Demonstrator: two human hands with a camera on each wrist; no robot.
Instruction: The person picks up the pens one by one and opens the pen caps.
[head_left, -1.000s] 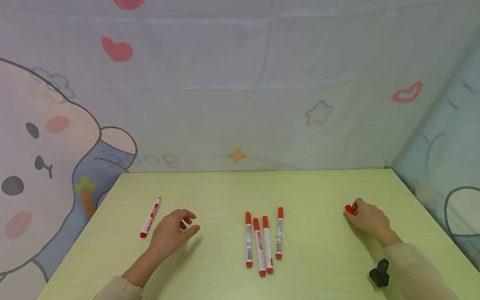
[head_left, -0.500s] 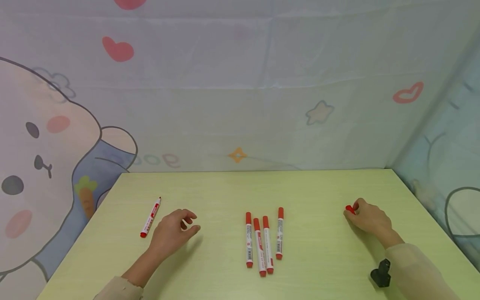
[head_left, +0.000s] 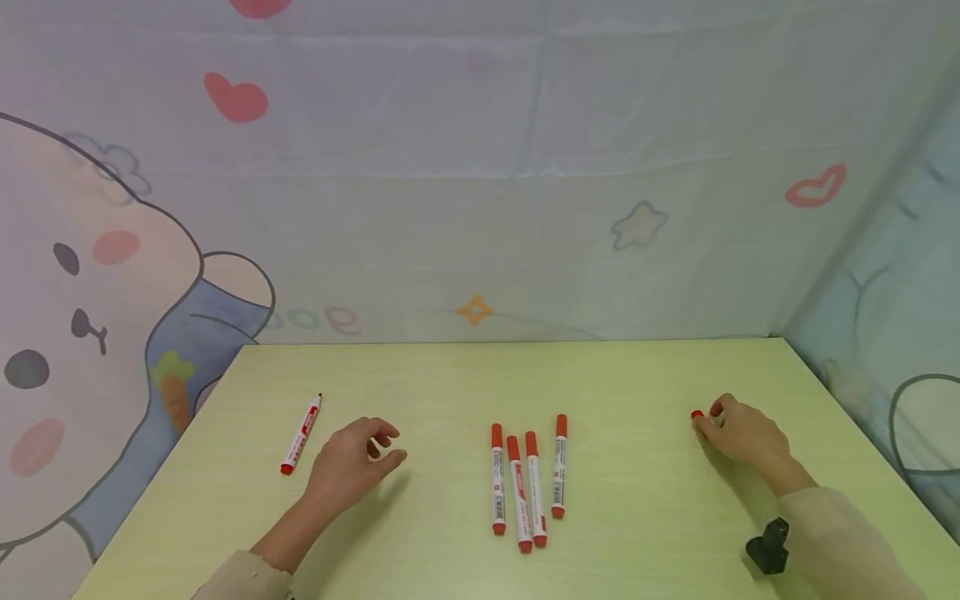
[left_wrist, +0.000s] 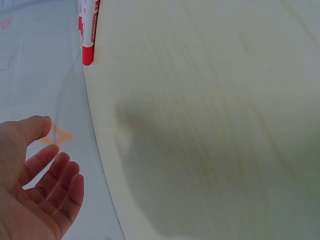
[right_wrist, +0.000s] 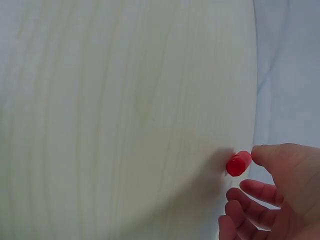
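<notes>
A small red marker cap (head_left: 697, 414) is on the table at the right. My right hand (head_left: 746, 433) is just beside it; in the right wrist view the thumb tip is at the cap (right_wrist: 239, 163), while the fingers (right_wrist: 255, 207) are parted from it. I cannot tell whether the thumb still touches. My left hand (head_left: 351, 467) hovers over the left part of the table, fingers loosely bent and holding nothing. To its left lies an uncapped white-and-red marker (head_left: 302, 437), dark tip pointing away. Several capped red markers (head_left: 519, 496) lie in the middle.
A black knob-like object (head_left: 768, 547) sits by the right sleeve (head_left: 843, 533). The pale yellow table (head_left: 435, 375) ends at a printed cloth backdrop (head_left: 420, 208), with another cloth panel along the right side.
The fingers of my right hand have come apart from the red cap, and the hand has shifted slightly right. My left hand has drifted a little to the right. The markers have not moved.
</notes>
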